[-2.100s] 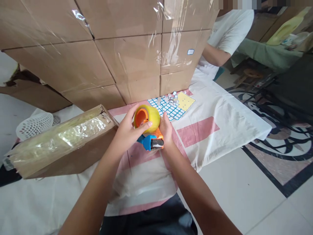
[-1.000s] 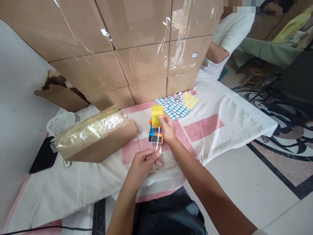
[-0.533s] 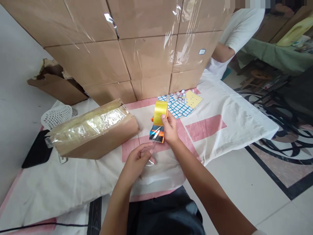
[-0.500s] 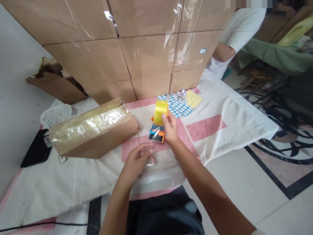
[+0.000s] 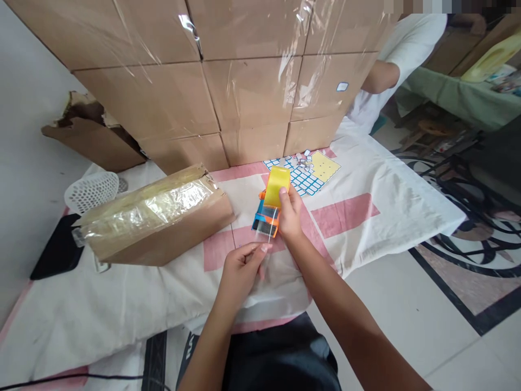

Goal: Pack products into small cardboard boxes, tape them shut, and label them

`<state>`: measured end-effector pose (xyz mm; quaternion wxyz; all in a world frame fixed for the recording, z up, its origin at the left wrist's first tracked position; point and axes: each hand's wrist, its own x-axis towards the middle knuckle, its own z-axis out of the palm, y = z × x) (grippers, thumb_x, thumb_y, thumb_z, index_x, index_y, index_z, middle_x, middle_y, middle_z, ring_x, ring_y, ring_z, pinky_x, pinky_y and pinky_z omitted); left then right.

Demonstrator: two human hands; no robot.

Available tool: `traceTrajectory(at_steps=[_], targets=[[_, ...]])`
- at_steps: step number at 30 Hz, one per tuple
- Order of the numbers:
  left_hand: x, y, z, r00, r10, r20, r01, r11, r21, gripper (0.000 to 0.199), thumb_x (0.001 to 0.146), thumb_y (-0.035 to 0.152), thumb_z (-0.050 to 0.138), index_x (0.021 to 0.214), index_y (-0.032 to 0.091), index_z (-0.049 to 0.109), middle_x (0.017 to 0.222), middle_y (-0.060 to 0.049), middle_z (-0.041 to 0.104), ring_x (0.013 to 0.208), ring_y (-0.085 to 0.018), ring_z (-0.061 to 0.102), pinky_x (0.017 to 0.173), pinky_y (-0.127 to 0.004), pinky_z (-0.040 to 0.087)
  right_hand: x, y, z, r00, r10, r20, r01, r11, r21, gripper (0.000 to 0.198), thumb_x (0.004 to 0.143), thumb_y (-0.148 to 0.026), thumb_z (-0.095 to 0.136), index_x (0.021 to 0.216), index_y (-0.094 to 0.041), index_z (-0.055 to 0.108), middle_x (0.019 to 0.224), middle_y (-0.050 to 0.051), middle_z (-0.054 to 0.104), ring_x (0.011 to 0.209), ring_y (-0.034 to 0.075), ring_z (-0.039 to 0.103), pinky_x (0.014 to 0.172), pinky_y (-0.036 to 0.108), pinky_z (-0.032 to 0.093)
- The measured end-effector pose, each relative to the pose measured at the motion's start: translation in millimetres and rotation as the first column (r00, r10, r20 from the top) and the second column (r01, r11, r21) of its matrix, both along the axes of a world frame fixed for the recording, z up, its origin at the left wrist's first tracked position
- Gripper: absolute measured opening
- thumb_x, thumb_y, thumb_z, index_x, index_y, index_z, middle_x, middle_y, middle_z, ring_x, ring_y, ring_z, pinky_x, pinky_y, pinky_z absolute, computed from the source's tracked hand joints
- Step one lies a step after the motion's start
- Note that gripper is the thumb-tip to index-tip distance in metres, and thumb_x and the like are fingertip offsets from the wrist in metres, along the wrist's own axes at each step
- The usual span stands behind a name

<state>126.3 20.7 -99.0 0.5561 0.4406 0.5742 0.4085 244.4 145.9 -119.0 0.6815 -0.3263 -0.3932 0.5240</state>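
Observation:
My right hand (image 5: 290, 210) is closed around a tape dispenser (image 5: 266, 217) with a blue and orange frame and a yellow roll of packing tape (image 5: 278, 186) on it. Just below the dispenser's cutting end, my left hand (image 5: 244, 266) pinches the loose end of the clear tape between thumb and fingers. A short stretch of tape runs between that hand and the dispenser. To the left lies a cardboard box (image 5: 171, 239) with shiny tape over its top face. Behind the dispenser are sheets of blue-edged labels (image 5: 307, 183), partly covered by the roll.
A wall of stacked cartons (image 5: 252, 92) closes off the back of the table. On the left are a torn box (image 5: 97, 138), a white perforated basket (image 5: 91, 191) and a black flat object (image 5: 57, 252). A person in a white sleeve (image 5: 425, 41) is behind at right.
Both hands and the dispenser have shifted slightly right in the picture. My left thumb has come up nearer the cutting end, still pinching the tape.

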Motion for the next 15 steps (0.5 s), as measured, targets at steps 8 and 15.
traceTrajectory(at_steps=[8,15], targets=[[1,3,-8.3,0.999,0.007,-0.047,-0.007,1.000,0.016,0.041,0.091,0.052,0.063,0.067,0.019,0.067,0.047,0.003,0.052,0.049,-0.011,0.043,0.054,-0.024,0.034,-4,-2,4,0.996,0.030,-0.079,-0.030,1.000,0.000,0.030,0.090,-0.054,0.068,0.093,-0.024,0.066,0.082,0.001,0.073,0.075,0.021,0.072,0.068,0.033,0.059],[8,8,-15.0,0.989,0.104,-0.106,-0.101,0.994,0.033,0.045,0.090,0.058,0.064,0.067,0.019,0.067,0.045,0.004,0.049,0.050,-0.013,0.044,0.055,-0.025,0.034,-6,0,1,0.981,-0.050,-0.188,0.034,0.996,-0.087,0.023,0.087,-0.046,0.074,0.090,-0.024,0.067,0.082,-0.002,0.070,0.075,0.017,0.067,0.069,0.029,0.057]])
